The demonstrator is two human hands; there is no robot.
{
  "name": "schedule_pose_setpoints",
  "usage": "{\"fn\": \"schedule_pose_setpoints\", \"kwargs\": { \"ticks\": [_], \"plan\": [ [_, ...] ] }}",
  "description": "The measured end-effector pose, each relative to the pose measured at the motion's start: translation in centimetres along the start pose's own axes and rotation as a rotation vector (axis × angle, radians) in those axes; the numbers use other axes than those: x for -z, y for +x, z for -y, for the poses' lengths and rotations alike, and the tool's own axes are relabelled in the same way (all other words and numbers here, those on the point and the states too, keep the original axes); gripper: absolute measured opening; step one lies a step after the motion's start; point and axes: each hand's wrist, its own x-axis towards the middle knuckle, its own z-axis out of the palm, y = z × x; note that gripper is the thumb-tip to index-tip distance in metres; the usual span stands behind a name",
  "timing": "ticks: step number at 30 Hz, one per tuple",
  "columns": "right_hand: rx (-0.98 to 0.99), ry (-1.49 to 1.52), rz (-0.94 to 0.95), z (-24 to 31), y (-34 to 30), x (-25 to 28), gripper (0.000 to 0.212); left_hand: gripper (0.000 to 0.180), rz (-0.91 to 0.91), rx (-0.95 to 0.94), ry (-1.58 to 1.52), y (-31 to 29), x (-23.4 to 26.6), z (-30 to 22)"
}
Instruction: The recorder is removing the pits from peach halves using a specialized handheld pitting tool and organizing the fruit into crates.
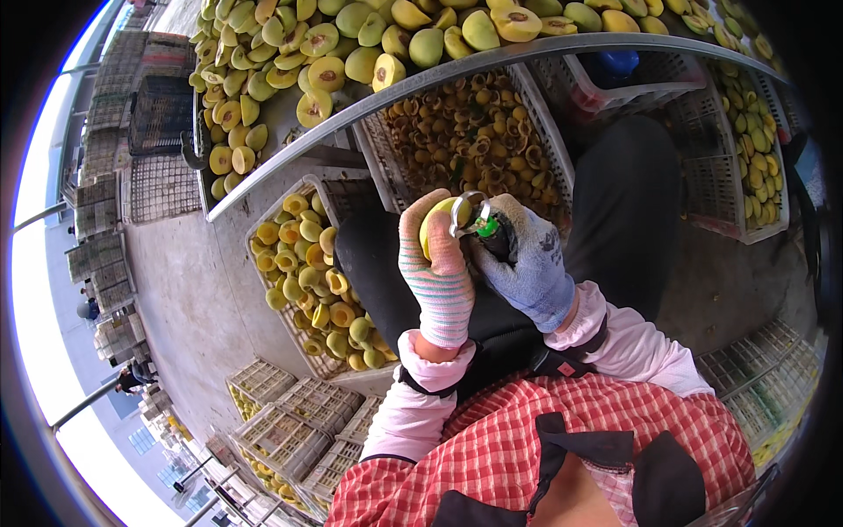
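In a striped knit glove, my left hand is closed around a yellow-green peach half. My right hand, in a blue-grey glove, grips a pitting knife with a looped metal blade and a green and dark handle. The loop stands at the fruit's right side, beside my left fingers; whether it cuts into the flesh I cannot tell. Both hands are above my lap. Just beyond them, brown cup-shaped pit pieces fill a white crate. To the left, hollowed peach halves fill another crate.
A metal-edged table heaped with cut peach halves curves across the far side. A crate of greenish fruit stands at the right, and a white crate holds something blue. Stacked crates stand at the lower left.
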Motion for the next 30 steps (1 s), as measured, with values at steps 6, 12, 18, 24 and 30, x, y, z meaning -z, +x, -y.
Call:
{"fn": "schedule_pose_setpoints", "kwargs": {
  "ticks": [6, 12, 18, 24, 30],
  "plan": [
    [0.085, 0.031, 0.085, 0.2, -0.8, 0.4, 0.025, 0.037, 0.145, 0.238, -0.23, -0.1, 0.0, 0.0],
    [-0.237, 0.401, 0.095, 1.4, -1.0, 1.0, 0.018, 0.045, -0.001, 0.162, -0.165, 0.7, 1.2, 0.0],
    [-0.056, 0.014, 0.122, 1.0, -1.8, -0.3, 0.021, 0.037, -0.046, 0.007, -0.174, 0.2, 0.3, -0.5],
    [-0.108, 0.158, 0.084, -0.3, -3.1, -1.2, 0.03, 0.039, -0.147, -0.031, -0.134, -0.3, -0.9, -0.6],
    [-0.183, 0.228, 0.165, -2.3, -5.7, -0.5, 0.033, 0.022, 0.075, -0.006, -0.072, -0.5, -0.2, -0.5]
  ]
}}
